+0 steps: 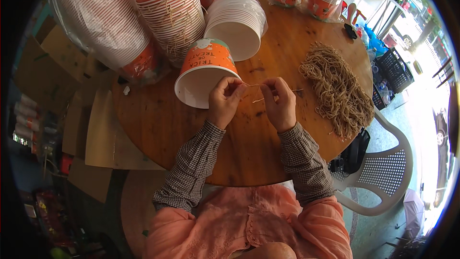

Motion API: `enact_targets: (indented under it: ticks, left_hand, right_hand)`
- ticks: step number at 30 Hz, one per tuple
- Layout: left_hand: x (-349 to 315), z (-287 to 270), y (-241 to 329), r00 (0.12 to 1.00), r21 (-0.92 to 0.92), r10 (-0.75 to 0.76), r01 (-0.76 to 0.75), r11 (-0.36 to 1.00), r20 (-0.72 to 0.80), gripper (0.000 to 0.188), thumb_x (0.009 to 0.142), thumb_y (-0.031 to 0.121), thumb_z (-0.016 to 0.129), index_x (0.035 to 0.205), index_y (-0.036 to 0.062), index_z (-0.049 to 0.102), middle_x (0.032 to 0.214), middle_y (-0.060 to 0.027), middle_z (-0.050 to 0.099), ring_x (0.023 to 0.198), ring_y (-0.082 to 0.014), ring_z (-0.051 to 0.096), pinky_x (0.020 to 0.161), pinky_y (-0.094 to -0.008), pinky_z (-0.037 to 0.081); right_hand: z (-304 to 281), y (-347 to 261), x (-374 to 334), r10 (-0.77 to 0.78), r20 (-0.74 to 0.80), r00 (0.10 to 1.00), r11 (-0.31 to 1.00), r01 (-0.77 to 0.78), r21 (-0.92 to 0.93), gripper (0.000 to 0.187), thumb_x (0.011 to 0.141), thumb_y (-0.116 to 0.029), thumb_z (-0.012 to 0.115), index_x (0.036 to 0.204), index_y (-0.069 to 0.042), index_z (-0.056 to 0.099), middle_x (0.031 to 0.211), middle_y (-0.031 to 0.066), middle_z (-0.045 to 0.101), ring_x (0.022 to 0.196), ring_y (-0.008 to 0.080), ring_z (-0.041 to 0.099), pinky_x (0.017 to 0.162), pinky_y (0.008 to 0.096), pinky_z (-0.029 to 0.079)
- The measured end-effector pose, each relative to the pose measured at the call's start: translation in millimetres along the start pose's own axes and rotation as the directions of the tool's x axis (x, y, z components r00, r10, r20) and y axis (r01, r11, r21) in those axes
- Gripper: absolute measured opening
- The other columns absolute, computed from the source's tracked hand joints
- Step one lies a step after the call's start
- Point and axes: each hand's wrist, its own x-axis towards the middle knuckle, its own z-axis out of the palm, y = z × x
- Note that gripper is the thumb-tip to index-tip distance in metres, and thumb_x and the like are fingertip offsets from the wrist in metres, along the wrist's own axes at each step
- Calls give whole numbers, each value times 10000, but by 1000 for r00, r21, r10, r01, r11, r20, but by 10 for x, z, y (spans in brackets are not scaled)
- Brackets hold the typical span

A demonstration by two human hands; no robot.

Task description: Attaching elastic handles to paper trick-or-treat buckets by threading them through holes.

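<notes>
Both my hands meet over the middle of the round wooden table, pinching a thin tan string (253, 85) stretched between them. My left hand (224, 100) is closed on the string beside the rim of an orange paper bucket (207, 57), which lies on its side with its white mouth towards me. My right hand (279, 101) is closed on the same string, and loose ends stick out around its fingers. Whether the string is fixed to the bucket is hidden behind my left fingers. To the right lies a big heap of tan strings (335, 88).
Tall stacks of nested buckets, a bagged one (103, 19) and one with strings draped over it (167, 17), stand at the far left. A wrapped white stack (235, 31) lies behind the orange bucket. A plastic chair (383, 168) stands right of the wooden table (163, 134).
</notes>
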Motion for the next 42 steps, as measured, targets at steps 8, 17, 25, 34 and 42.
enact_targets:
  ticks: [8, 17, 25, 34, 42]
  left_hand:
    - [35, -77, 20, 969, -700, -151, 247, 670, 198, 104, 912, 42, 612, 1015, 34, 604, 967, -81, 667, 880, -127, 633, 753, -247, 529]
    - [-22, 34, -11, 994, -321, -17, 52, 946, 112, 121, 895, -10, 608, 1015, 5, 599, 960, -61, 659, 898, -116, 632, 784, -230, 520]
    - [-34, 45, 33, 981, -93, 45, -28, 995, 189, 168, 887, 0, 628, 1048, -8, 580, 959, -49, 647, 903, -106, 633, 820, -238, 515]
    - [-10, -2, 63, 983, -370, -79, 136, 919, 165, 161, 908, 9, 609, 1056, -25, 556, 969, -79, 649, 911, -139, 648, 834, -253, 535]
    - [-30, 31, 3, 994, -241, 41, -15, 970, 103, 135, 912, 29, 617, 1025, -31, 576, 950, -66, 650, 890, -125, 649, 812, -245, 535]
  right_hand:
    - [-46, 16, 45, -385, 92, 918, 847, 391, -359, 134, 778, -41, 628, 899, -93, 607, 815, 51, 556, 760, 248, 580, 626, 351, 501]
    - [-42, -12, 19, -471, 154, 869, 803, 494, -334, 191, 729, -42, 646, 906, -111, 633, 869, 36, 561, 787, 230, 580, 631, 345, 502]
    - [-36, 48, 19, -393, 110, 913, 881, 408, -238, 159, 767, -61, 659, 921, -99, 645, 869, 56, 565, 794, 255, 583, 643, 346, 501]
    - [0, 161, 34, 201, 312, 928, 829, -331, 451, 154, 926, -104, 603, 1043, -29, 667, 918, 29, 681, 787, 77, 603, 670, 243, 491]
    - [46, 197, -21, 272, 314, 910, 831, -386, 400, 143, 874, -47, 670, 999, 22, 674, 853, 34, 694, 744, 68, 617, 652, 208, 511]
